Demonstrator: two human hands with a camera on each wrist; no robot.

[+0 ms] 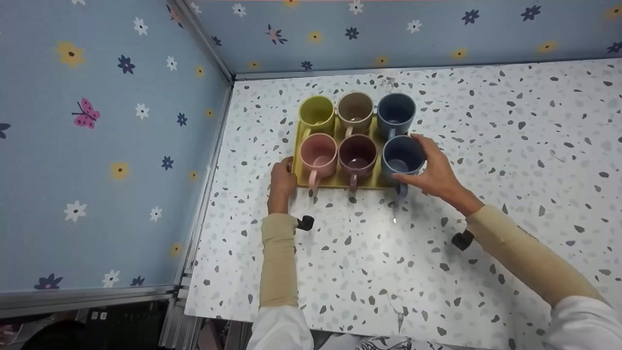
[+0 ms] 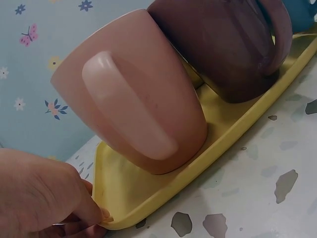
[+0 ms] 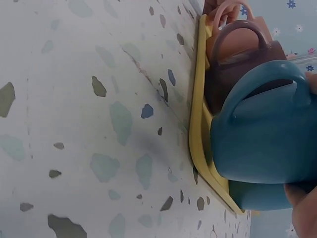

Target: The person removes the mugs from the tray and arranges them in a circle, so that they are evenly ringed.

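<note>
A yellow tray (image 1: 332,183) bears mugs in two rows. My left hand (image 1: 283,181) grips its left side near the front corner; in the left wrist view the thumb and fingertips pinch the rim (image 2: 110,218). My right hand (image 1: 435,170) holds the front-right blue mug (image 1: 401,158) around its body, thumb at the near side, fingers at the far side. This mug is upright, its handle (image 3: 262,74) toward me. Beside it stand a purple mug (image 1: 357,155) and a pink mug (image 1: 318,154), handles also toward me.
Behind them on the tray are a yellow-green mug (image 1: 317,112), a beige mug (image 1: 355,109) and another blue mug (image 1: 396,109). The speckled white table (image 1: 350,272) meets flowered blue panels (image 1: 418,34) at the back and left.
</note>
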